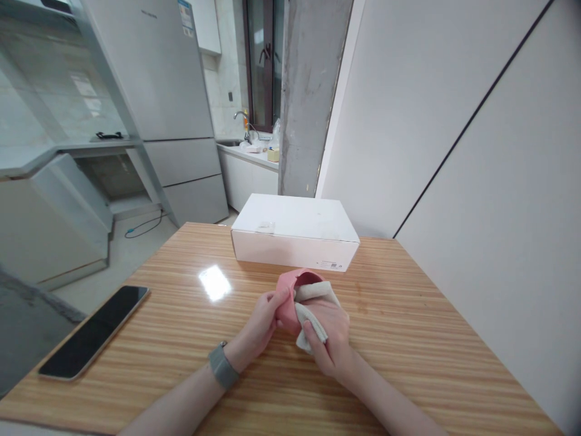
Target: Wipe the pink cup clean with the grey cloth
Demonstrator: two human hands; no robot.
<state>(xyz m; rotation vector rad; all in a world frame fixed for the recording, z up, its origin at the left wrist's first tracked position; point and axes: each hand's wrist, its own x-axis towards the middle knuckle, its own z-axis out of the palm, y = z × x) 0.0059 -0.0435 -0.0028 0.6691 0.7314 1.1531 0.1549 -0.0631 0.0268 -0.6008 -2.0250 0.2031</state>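
1. Hands meet near the middle of the wooden table, just in front of a white box.
2. The left hand grips a pink cup from its left side, thumb and fingers closed around the rim and wall; the cup is tipped so its opening faces away toward the box.
3. The right hand clasps a beige cloth against the cup, fingers curled over the cloth and pressing it to the cup's right side; part of the cloth tucks over the rim into the opening, and a corner hangs below the fingers.
4. Cup and cloth are held between both hands just above the tabletop, very near the box's front face; whether the cup touches the table cannot be told.
5. A grey wristband sits on the left wrist.
6. A black phone lies face up near the table's left edge, well apart from the hands.
7. Behind the table stand a grey fridge, a concrete pillar and a counter with a tap.
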